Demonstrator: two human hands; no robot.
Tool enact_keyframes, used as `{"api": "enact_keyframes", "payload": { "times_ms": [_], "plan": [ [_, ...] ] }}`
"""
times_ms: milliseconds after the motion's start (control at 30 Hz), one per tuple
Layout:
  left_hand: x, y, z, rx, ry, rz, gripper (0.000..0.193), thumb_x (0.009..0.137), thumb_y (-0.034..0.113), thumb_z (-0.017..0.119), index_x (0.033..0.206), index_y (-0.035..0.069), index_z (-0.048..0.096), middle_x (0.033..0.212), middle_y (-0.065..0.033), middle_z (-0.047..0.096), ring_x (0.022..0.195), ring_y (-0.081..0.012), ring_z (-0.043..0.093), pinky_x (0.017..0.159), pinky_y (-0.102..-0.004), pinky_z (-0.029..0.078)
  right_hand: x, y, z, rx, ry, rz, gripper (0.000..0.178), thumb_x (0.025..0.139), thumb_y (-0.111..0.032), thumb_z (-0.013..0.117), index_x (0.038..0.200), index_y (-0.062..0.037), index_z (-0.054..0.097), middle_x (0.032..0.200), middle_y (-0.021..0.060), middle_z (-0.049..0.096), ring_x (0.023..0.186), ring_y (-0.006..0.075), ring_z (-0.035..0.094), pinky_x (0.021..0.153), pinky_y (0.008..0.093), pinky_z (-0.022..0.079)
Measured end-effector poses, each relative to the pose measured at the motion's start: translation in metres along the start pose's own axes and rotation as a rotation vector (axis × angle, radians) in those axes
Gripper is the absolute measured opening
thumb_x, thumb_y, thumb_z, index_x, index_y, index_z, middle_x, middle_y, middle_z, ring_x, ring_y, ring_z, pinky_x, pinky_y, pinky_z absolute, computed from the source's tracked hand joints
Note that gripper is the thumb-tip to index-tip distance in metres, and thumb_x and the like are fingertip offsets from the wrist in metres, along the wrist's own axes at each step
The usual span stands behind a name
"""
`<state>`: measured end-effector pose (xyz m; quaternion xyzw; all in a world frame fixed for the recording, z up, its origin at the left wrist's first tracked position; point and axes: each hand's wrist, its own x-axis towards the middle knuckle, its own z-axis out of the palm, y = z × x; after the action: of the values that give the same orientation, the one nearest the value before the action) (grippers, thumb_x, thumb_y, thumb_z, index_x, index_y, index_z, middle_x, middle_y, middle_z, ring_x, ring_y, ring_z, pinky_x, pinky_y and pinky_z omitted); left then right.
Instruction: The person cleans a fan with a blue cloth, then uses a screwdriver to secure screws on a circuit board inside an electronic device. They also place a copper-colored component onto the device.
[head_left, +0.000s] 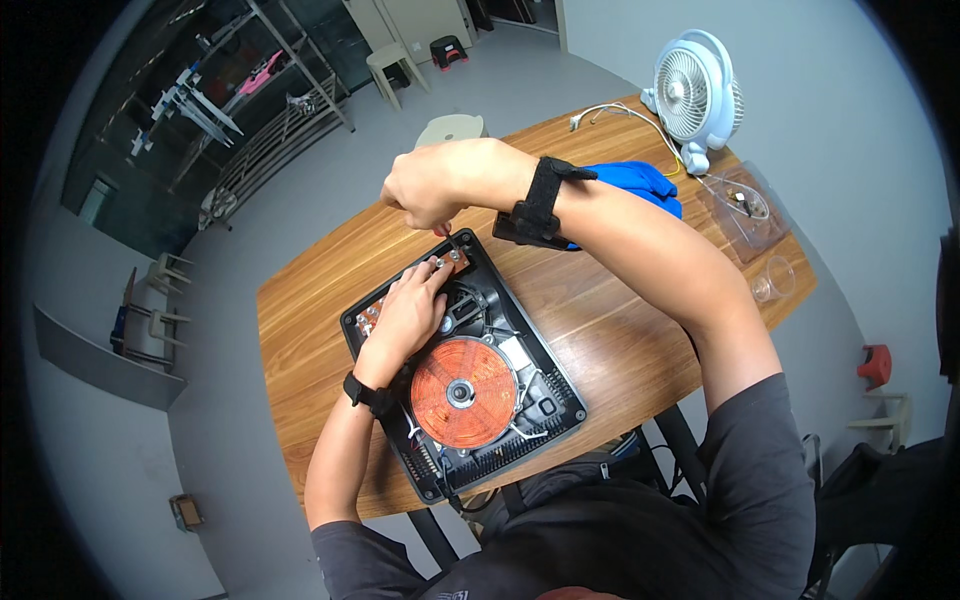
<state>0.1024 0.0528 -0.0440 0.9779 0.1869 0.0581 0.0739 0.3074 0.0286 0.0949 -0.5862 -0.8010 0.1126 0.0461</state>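
Observation:
The opened black housing of an induction cooker [545, 385] lies on the wooden table. A round copper coil [440, 375] fills its near part. At the far end, a brown circuit board [367, 318] with several small round parts is partly covered by my left hand [408, 310]. The fingers of that hand are stretched out and rest on the board. Above the far corner, my right hand [430, 185] is closed round a screwdriver [443, 230]. Its red handle shows below the fist, and the shaft points down at the board. The tip is hard to make out.
Beyond my right forearm lie a blue cloth [630, 182] and a dark flat object [520, 232] partly under the arm. A white fan [690, 95], a clear tray [745, 215] and a transparent cup [775, 280] stand at the right. A stool [452, 128] is behind the table.

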Motion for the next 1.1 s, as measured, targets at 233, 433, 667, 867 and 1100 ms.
{"api": "enact_keyframes", "payload": {
  "times_ms": [233, 433, 667, 867, 1100],
  "plan": [
    [0.001, 0.001, 0.001, -0.017, 0.003, 0.002, 0.050, 0.093, 0.010, 0.062, 0.142, 0.004, 0.056, 0.141, -0.0203, 0.057, 0.129, -0.0382, 0.054, 0.107, -0.0470, 0.045, 0.005, -0.001, 0.011, -0.154, 0.206, 0.086, 0.028, 0.092, -0.018, 0.061, 0.082, 0.0020, 0.077, 0.082, 0.0200, 0.075, 0.081, 0.0342, 0.075, 0.075, 0.0437, 0.061],
    [0.002, -0.001, 0.001, -0.010, 0.002, 0.007, 0.050, 0.093, 0.009, 0.061, 0.143, 0.004, 0.055, 0.141, -0.0209, 0.056, 0.129, -0.0388, 0.054, 0.108, -0.0473, 0.045, -0.013, -0.010, -0.002, -0.105, 0.154, 0.097, 0.022, 0.087, -0.018, 0.071, 0.094, 0.0028, 0.076, 0.085, 0.0207, 0.075, 0.081, 0.0331, 0.075, 0.070, 0.0414, 0.060],
    [0.001, 0.001, 0.000, -0.026, 0.011, -0.004, 0.050, 0.092, 0.009, 0.062, 0.142, 0.005, 0.056, 0.139, -0.0206, 0.057, 0.129, -0.0385, 0.054, 0.107, -0.0474, 0.045, -0.017, -0.007, -0.006, -0.071, 0.048, -0.002, 0.020, 0.083, -0.006, 0.073, 0.100, 0.0030, 0.073, 0.085, 0.0147, 0.076, 0.077, 0.0275, 0.075, 0.066, 0.0398, 0.059],
    [0.001, 0.004, -0.001, -0.017, 0.016, 0.004, 0.051, 0.092, 0.008, 0.063, 0.142, 0.005, 0.055, 0.139, -0.0200, 0.057, 0.128, -0.0382, 0.054, 0.107, -0.0471, 0.046, -0.002, -0.014, -0.003, -0.113, 0.028, 0.125, 0.017, 0.085, -0.005, 0.066, 0.096, -0.0001, 0.078, 0.086, 0.0152, 0.078, 0.089, 0.0279, 0.077, 0.074, 0.0381, 0.061],
    [-0.001, -0.001, 0.002, -0.006, 0.014, 0.005, 0.051, 0.092, 0.010, 0.063, 0.143, 0.005, 0.055, 0.141, -0.0201, 0.056, 0.129, -0.0378, 0.054, 0.107, -0.0468, 0.046, -0.009, -0.012, -0.004, -0.163, 0.096, 0.138, 0.028, 0.088, -0.015, 0.068, 0.109, 0.0034, 0.070, 0.087, 0.0186, 0.076, 0.087, 0.0328, 0.075, 0.072, 0.0416, 0.060]
  ]
}}
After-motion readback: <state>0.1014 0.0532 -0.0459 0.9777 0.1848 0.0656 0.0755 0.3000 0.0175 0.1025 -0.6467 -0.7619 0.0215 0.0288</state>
